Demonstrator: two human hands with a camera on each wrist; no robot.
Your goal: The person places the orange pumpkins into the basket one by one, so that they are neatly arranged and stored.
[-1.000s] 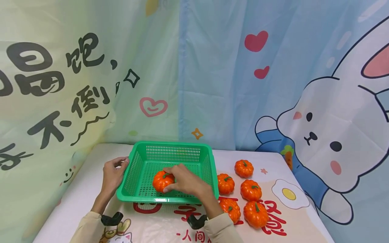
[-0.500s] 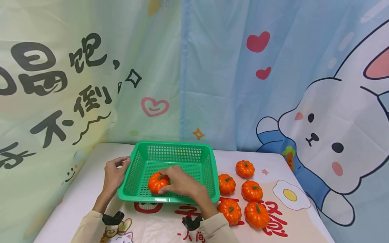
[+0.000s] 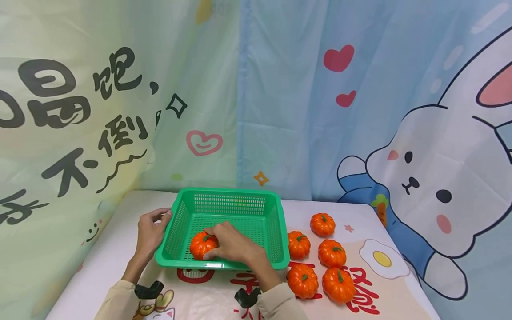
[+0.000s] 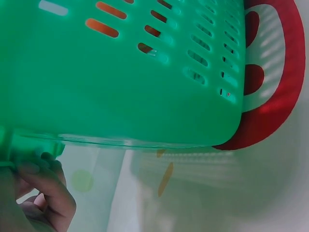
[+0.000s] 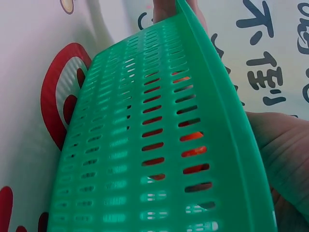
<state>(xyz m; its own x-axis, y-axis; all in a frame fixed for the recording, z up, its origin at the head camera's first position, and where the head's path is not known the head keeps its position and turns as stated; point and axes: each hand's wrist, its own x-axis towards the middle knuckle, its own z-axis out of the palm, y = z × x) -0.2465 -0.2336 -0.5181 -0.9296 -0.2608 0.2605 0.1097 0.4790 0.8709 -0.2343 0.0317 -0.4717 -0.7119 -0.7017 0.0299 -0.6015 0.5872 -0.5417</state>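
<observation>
In the head view, a green plastic basket (image 3: 228, 190) with slotted walls stands on the table. My left hand (image 3: 151, 232) pinches its left rim; in the left wrist view the curled fingers of that hand (image 4: 50, 188) meet the rim. Inside the basket, at the front left, my right hand (image 3: 234, 243) holds an orange pumpkin (image 3: 198, 247) with a green stem, thumb in front and fingers behind. Seen from the right wrist, the basket wall (image 5: 120, 150) hides most of the pumpkin, and part of the right hand (image 5: 282, 145) shows beyond the rim.
To the right of the basket several more pumpkins lie on the table: one far back (image 3: 322, 225), one against the basket's side (image 3: 298, 246), others nearer the front (image 3: 338, 285). A printed cloth (image 3: 208, 293) covers the table front. Behind hangs a printed curtain (image 3: 276, 133).
My right hand has shifted the pumpkin leftward and slightly toward the front inside the basket. The left hand has stayed at the left rim.
</observation>
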